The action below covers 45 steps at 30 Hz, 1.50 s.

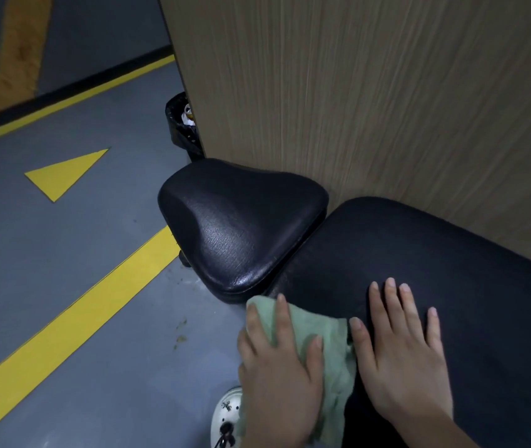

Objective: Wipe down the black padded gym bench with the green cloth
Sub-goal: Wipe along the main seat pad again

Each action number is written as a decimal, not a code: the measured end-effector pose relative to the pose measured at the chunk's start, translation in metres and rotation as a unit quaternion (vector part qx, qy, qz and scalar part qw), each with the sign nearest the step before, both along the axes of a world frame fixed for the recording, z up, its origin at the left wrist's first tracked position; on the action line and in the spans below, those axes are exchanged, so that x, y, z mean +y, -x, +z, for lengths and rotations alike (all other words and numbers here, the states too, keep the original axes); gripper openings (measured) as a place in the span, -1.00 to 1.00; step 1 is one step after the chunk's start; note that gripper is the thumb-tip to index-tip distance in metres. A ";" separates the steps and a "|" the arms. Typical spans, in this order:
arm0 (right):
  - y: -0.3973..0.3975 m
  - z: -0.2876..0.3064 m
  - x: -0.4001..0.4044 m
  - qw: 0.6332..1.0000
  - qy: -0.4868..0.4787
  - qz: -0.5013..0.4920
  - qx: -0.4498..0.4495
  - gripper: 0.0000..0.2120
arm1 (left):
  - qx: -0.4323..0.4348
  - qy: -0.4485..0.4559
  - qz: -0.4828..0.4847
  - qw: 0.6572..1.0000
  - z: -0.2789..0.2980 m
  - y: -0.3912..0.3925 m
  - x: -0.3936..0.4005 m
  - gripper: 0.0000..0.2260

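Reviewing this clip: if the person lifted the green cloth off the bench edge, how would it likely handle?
Probably floppy: the green cloth drapes over the edge of the black padded bench and hangs in folds beneath the left hand. Likely light, since it looks thin and creased. It may slide easily when pushed, as the bench's vinyl looks smooth and shiny.

Left hand (278, 367): palm down, fingers straight and spread; pressing flat
Right hand (399, 354): palm down, fingers extended and fanned; resting flat, forearm trailing lower right
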State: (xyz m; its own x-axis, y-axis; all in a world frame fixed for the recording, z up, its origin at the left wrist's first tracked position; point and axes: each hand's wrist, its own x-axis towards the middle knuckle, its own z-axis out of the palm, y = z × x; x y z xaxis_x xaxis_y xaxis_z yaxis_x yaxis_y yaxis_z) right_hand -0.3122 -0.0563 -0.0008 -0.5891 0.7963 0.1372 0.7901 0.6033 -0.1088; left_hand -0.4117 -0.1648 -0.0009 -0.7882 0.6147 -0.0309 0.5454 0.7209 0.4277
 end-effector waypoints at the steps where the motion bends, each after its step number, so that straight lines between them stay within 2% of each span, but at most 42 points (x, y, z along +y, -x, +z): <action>1: 0.001 0.000 0.000 1.000 -0.001 0.001 0.000 -0.32 | -0.006 0.013 0.004 1.000 0.002 0.003 0.004 -0.38; 5: 0.001 0.000 0.000 1.000 0.000 0.001 0.001 -0.32 | 0.011 0.078 -0.004 0.997 0.016 0.024 0.029 -0.26; 9: 0.000 0.001 0.000 1.000 0.002 -0.001 0.001 -0.32 | -0.005 0.073 -0.029 0.997 0.026 0.043 0.048 -0.31; 12: 0.001 0.003 -0.001 1.000 0.009 -0.001 -0.008 -0.32 | 0.004 0.057 -0.026 0.998 0.025 0.037 0.038 -0.24; 20: 0.004 0.006 -0.001 0.999 0.031 -0.009 -0.005 -0.28 | -0.022 -0.060 0.052 0.997 -0.004 -0.026 -0.009 -0.41; 24: 0.006 0.006 -0.001 0.999 0.038 -0.010 0.008 -0.25 | -0.058 -0.037 0.092 0.993 0.004 -0.022 0.012 -0.42; 27: 0.005 0.008 -0.001 0.998 0.054 -0.002 0.021 -0.24 | -0.061 0.032 0.132 0.989 0.012 -0.011 0.021 -0.40; 30: 0.005 0.008 -0.002 0.999 0.044 -0.011 0.023 -0.25 | -0.046 0.070 0.106 0.991 0.020 0.007 0.031 -0.40; 34: 0.006 0.008 -0.001 0.999 0.050 -0.017 0.015 -0.28 | -0.039 0.077 0.077 0.993 0.023 0.026 0.046 -0.43; 37: 0.006 0.008 -0.001 0.998 0.053 -0.016 0.011 -0.29 | -0.038 0.025 0.082 0.996 0.018 0.017 0.030 -0.43; 41: 0.006 0.011 -0.001 0.998 0.061 -0.016 0.019 -0.22 | -0.089 -0.125 0.156 0.976 0.004 -0.035 0.001 -0.42; 45: 0.006 0.014 -0.001 0.997 0.075 -0.015 0.023 -0.18 | -0.115 -0.140 0.233 0.955 -0.002 -0.088 0.006 -0.36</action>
